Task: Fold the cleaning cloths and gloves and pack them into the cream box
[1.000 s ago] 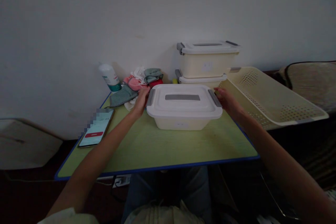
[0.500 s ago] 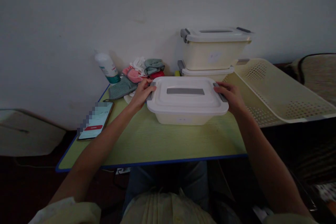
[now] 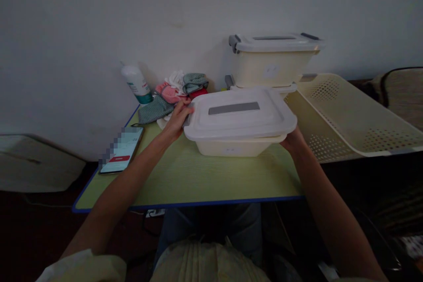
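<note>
In front of me on the table sits a cream storage box [image 3: 234, 148]. Its white lid [image 3: 244, 121] with a grey handle strip is tilted, the right end raised off the rim. My left hand [image 3: 178, 119] is closed round the grey latch [image 3: 188, 116] at the left end, thumb on top. At the raised right end, my right hand [image 3: 293, 140] holds the lid from beneath; the lid hides its fingers. What lies inside the box cannot be seen.
Two more lidded boxes [image 3: 271, 69] are stacked behind. A perforated cream basket [image 3: 357, 119] stands to the right. On the left are a phone [image 3: 122, 152], a white-and-green bottle [image 3: 136, 84] and a heap of crumpled cloths [image 3: 172, 92]. The green table [image 3: 211, 185] has a blue edge.
Both hands moved onto the end latches. The lid's right end then rose and the right latch went out of sight, with my right hand now under that end. My left hand stayed at its latch.
</note>
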A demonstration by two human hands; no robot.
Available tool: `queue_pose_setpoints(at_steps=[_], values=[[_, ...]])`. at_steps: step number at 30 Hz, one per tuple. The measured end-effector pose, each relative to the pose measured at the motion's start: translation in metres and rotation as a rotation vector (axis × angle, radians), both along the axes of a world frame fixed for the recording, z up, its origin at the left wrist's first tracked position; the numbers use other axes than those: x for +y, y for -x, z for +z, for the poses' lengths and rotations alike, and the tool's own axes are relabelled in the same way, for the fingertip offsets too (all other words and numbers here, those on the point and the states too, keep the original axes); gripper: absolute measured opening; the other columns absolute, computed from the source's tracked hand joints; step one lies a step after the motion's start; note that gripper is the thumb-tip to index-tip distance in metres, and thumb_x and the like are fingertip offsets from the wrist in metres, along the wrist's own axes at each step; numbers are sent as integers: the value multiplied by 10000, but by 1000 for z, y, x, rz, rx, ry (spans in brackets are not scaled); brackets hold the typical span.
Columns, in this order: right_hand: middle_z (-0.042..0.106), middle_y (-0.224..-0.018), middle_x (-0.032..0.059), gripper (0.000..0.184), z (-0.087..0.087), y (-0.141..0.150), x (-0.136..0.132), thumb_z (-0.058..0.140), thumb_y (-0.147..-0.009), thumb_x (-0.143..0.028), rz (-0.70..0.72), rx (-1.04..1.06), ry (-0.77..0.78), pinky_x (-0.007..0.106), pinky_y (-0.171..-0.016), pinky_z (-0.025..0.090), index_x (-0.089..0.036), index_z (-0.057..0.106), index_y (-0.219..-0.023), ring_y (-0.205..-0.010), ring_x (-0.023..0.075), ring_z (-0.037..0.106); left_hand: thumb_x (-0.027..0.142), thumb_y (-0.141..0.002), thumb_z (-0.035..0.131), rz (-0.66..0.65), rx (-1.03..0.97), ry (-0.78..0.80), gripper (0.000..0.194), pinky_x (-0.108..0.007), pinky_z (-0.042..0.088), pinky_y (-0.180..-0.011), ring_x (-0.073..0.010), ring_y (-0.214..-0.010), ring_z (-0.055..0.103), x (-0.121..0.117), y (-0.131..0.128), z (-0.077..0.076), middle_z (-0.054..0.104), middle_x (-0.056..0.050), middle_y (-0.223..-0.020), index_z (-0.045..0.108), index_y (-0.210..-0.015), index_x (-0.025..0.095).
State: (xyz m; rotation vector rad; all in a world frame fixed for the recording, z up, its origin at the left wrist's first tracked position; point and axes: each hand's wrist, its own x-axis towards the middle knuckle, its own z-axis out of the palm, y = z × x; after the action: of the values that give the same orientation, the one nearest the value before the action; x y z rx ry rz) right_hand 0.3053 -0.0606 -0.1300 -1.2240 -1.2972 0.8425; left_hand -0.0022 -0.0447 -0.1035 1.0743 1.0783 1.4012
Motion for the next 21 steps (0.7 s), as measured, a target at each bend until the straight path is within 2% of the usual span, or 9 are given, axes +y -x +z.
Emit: queue_pose_setpoints(at_steps=[3, 6, 9, 12, 17, 21], values=[[679, -848, 48, 452, 1, 1, -2, 473, -718, -579, 51, 103, 35, 377, -662, 524, -244, 620, -983, -856, 245, 639, 250, -664, 551, -15, -51, 52, 120, -204, 397, -536, -117, -612, 526, -1, 0, -11, 579, 28, -693, 572, -768, 194], [683, -953, 44, 435, 1, -1, -1, 509, -709, -513, 65, 150, 50, 370, -696, 527, -238, 612, -1030, -898, 241, 640, 304, -705, 543, -38, -105, 66, 179, -226, 459, -629, -139, -720, 596, -4, 1, -19, 636, 2, -790, 611, -823, 187], [669, -1060, 40, 453, -1, -5, 1, 544, -709, -456, 30, 174, 50, 364, -746, 522, -230, 597, -1098, -968, 235, 627, 233, -673, 592, 10, -120, -12, 260, -207, 451, -656, -130, -779, 607, -5, 4, -23, 657, 12, -893, 623, -930, 210], [657, -1114, 43, 461, -4, -10, -2, 593, -715, -437, -70, 160, 13, 382, -802, 509, -238, 600, -1131, -1014, 239, 613, 222, -648, 623, 86, -23, -94, 319, -222, 439, -692, -146, -812, 602, -3, 11, -23, 656, 6, -897, 623, -967, 217], [639, -1158, 59, 415, -1, -14, -31, 528, -803, -518, -209, 2, -109, 462, -922, 446, -243, 636, -1094, -1098, 268, 572, 295, -689, 591, 144, 177, -218, 260, -307, 415, -898, -211, -1012, 568, -8, 20, -22, 664, -41, -1007, 668, -911, 186], [617, -1203, 64, 456, 7, -7, -60, 438, -857, -562, -193, -210, -218, 477, -1038, 352, -253, 630, -1130, -1165, 265, 530, 341, -773, 534, 200, 337, -355, 270, -350, 343, -1021, -231, -1111, 534, -29, 23, -23, 654, -50, -1086, 691, -944, 203]])
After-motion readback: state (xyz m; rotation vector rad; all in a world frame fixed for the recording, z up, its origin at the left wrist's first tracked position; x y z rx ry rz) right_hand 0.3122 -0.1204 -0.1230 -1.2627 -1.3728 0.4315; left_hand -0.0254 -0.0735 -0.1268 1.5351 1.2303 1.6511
